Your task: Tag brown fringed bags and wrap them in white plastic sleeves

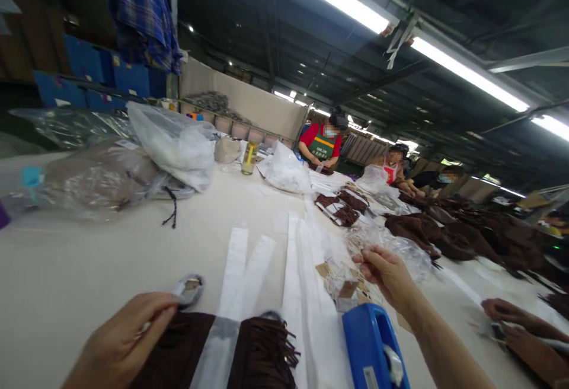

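My left hand [128,335] pinches a small grey loop [192,292] with a pale label-like piece on it, at the edge of a dark brown fringed garment [267,353]. Across the brown fabric runs a translucent white strip [217,350]. My right hand [384,273] is raised over a heap of brown card tags with pale strings [349,288], its thumb and fingertips pressed together. Whatever might be between those fingers is too small to make out. A blue tape dispenser [371,347] stands just below that hand.
Long white paper strips [302,294] lie up the table. Bagged items [102,175] fill the left, with a yellowish bottle [249,158] farther back. Brown fabric pieces [427,235] are piled at right. A co-worker's hands [515,324] reach in there; another person [322,143] works across.
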Action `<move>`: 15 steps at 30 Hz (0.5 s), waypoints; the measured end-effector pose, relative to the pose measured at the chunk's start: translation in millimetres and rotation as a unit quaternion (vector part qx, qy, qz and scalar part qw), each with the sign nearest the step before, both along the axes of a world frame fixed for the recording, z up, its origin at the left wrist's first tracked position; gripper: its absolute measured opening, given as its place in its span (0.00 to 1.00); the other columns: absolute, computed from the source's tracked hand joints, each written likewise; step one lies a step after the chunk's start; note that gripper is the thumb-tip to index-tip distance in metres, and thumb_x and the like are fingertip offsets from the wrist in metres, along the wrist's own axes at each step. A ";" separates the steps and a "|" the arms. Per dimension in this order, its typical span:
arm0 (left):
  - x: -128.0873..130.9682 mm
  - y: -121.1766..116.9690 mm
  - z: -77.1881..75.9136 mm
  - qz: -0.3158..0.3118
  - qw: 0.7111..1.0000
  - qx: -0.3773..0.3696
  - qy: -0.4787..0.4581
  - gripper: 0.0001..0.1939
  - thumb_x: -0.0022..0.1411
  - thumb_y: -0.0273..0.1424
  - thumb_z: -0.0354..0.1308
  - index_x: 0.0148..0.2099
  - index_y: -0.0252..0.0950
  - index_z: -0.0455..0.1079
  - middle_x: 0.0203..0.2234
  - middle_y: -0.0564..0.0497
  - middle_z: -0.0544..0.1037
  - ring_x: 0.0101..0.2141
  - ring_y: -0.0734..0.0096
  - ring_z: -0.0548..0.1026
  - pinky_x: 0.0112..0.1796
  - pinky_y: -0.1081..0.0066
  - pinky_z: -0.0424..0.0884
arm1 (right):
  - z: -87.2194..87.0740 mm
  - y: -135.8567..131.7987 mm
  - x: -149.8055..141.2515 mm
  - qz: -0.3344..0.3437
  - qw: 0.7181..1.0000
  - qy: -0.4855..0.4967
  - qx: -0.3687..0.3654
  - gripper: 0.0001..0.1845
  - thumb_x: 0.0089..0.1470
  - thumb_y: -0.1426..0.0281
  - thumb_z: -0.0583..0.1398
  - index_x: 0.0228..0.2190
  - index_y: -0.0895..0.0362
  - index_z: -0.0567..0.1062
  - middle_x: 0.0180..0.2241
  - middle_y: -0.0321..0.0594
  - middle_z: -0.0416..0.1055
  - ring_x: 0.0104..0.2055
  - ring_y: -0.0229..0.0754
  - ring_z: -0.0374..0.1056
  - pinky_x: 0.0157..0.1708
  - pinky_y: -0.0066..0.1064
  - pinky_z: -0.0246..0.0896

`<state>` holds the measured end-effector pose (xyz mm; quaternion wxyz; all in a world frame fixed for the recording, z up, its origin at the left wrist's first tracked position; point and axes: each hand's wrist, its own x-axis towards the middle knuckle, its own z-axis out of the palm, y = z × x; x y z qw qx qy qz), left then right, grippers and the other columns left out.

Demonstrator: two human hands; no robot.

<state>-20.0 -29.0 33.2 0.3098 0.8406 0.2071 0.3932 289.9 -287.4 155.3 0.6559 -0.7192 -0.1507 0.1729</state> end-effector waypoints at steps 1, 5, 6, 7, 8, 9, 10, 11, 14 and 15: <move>10.7 -11.7 11.5 -0.043 0.998 -0.041 -0.002 0.10 0.55 0.41 0.55 0.35 0.43 0.70 0.30 0.57 0.76 0.32 0.69 0.73 0.35 0.73 0.70 | 0.3 6.8 -13.3 0.021 1.000 0.010 0.005 0.19 0.30 0.61 0.68 0.21 0.59 0.67 0.21 0.40 0.73 0.14 0.28 0.55 0.12 0.21 0.42; 65.4 -69.0 56.7 -0.193 0.942 -0.273 0.043 0.12 0.54 0.32 0.53 0.42 0.38 0.68 0.23 0.54 0.70 0.25 0.74 0.68 0.28 0.76 0.65 | -8.2 32.8 -65.9 0.119 0.991 0.055 0.020 0.19 0.38 0.59 0.66 0.24 0.59 0.66 0.24 0.40 0.73 0.14 0.26 0.54 0.13 0.20 0.39; 78.1 -81.1 62.7 -0.232 0.908 -0.345 0.052 0.18 0.50 0.30 0.55 0.46 0.37 0.65 0.22 0.56 0.69 0.23 0.76 0.67 0.26 0.77 0.63 | -12.1 38.5 -77.3 0.141 0.988 0.060 0.021 0.18 0.40 0.59 0.65 0.25 0.59 0.66 0.25 0.39 0.73 0.14 0.26 0.54 0.13 0.20 0.40; 88.8 -91.0 65.9 -0.272 0.866 -0.416 0.051 0.24 0.47 0.29 0.56 0.49 0.36 0.62 0.22 0.56 0.69 0.21 0.77 0.66 0.24 0.77 0.61 | -16.4 43.6 -87.6 0.158 0.985 0.060 0.020 0.18 0.42 0.59 0.64 0.25 0.58 0.66 0.24 0.37 0.72 0.14 0.26 0.55 0.14 0.20 0.41; 97.0 -98.6 66.5 -0.292 0.828 -0.478 0.027 0.25 0.44 0.28 0.58 0.48 0.34 0.61 0.23 0.55 0.70 0.22 0.77 0.67 0.24 0.77 0.62 | -20.8 48.2 -96.6 0.173 0.983 0.056 0.016 0.17 0.43 0.58 0.63 0.26 0.58 0.65 0.22 0.35 0.70 0.14 0.27 0.54 0.14 0.20 0.42; 102.4 -103.8 65.2 -0.308 0.792 -0.527 -0.001 0.25 0.41 0.28 0.59 0.45 0.33 0.61 0.26 0.53 0.71 0.23 0.77 0.68 0.25 0.77 0.63 | -25.1 52.1 -104.4 0.185 0.982 0.047 0.008 0.17 0.44 0.57 0.63 0.25 0.58 0.65 0.19 0.32 0.67 0.14 0.27 0.54 0.14 0.20 0.43; 105.1 -106.9 62.8 -0.313 0.764 -0.563 -0.021 0.23 0.39 0.29 0.60 0.41 0.33 0.61 0.26 0.52 0.72 0.23 0.76 0.69 0.26 0.77 0.64 | -29.2 55.2 -110.9 0.194 0.981 0.029 -0.002 0.17 0.45 0.56 0.62 0.25 0.57 0.65 0.16 0.30 0.64 0.14 0.28 0.54 0.15 0.20 0.45; 105.3 -108.4 60.0 -0.309 0.748 -0.587 -0.030 0.21 0.38 0.30 0.62 0.38 0.32 0.61 0.25 0.51 0.72 0.22 0.76 0.69 0.25 0.76 0.65 | -33.2 57.6 -116.1 0.202 0.979 0.004 -0.015 0.17 0.46 0.56 0.61 0.24 0.57 0.65 0.15 0.29 0.62 0.14 0.29 0.54 0.15 0.21 0.46; 96.7 -107.2 53.8 -0.280 0.739 -0.613 0.004 0.23 0.40 0.43 0.62 0.33 0.33 0.60 0.17 0.53 0.70 0.15 0.75 0.68 0.18 0.76 0.62 | -44.9 60.8 -125.3 0.215 0.971 -0.090 -0.046 0.15 0.49 0.56 0.59 0.25 0.57 0.69 0.19 0.32 0.64 0.18 0.31 0.58 0.17 0.22 0.53; 92.9 -106.1 52.8 -0.270 0.740 -0.616 0.021 0.25 0.40 0.48 0.61 0.32 0.34 0.60 0.16 0.53 0.70 0.14 0.75 0.67 0.17 0.76 0.61 | -49.3 61.2 -126.7 0.217 0.968 -0.114 -0.047 0.15 0.48 0.57 0.59 0.26 0.56 0.70 0.22 0.34 0.66 0.21 0.33 0.61 0.20 0.23 0.57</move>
